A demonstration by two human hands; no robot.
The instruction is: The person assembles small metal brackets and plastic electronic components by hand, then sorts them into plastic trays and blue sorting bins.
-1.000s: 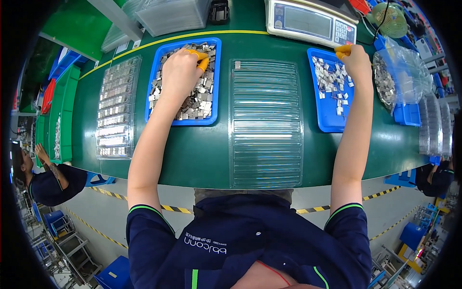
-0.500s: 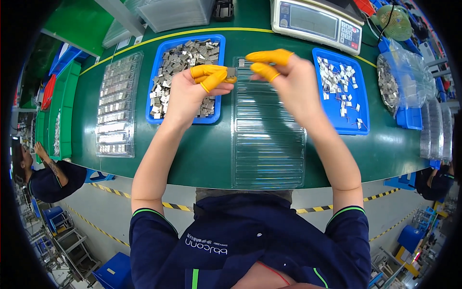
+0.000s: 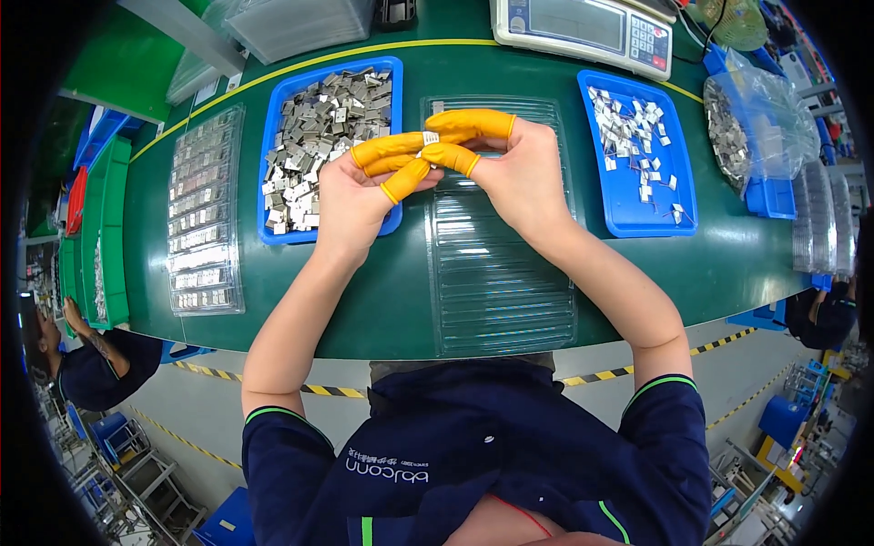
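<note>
My left hand [image 3: 364, 187] and my right hand [image 3: 519, 168] meet above the clear ribbed plastic tray [image 3: 501, 309], yellow finger cots on several fingertips. Pinched between both hands is a small white connector [image 3: 431, 138] with a row of dark marks; the fingertips cover much of it, and whether a metal shell is around it cannot be made out. One small metal piece [image 3: 438, 107] sits in the tray's far left corner. Left of my left hand, a blue bin [image 3: 398, 100] holds many loose metal shells. Another blue bin [image 3: 628, 214], to the right, holds white connectors with short leads.
A filled clear tray [image 3: 235, 209] lies at the left, beside green bins [image 3: 114, 227]. A white scale [image 3: 583, 36] stands at the back, near a clear plastic box [image 3: 296, 27]. Bagged metal parts [image 3: 728, 127] and stacked trays [image 3: 810, 223] are at the right. A co-worker [image 3: 100, 364] sits at far left.
My right hand has moved left to meet my left hand, and their fingertips now close together on the white connector. The whole view has shifted slightly.
</note>
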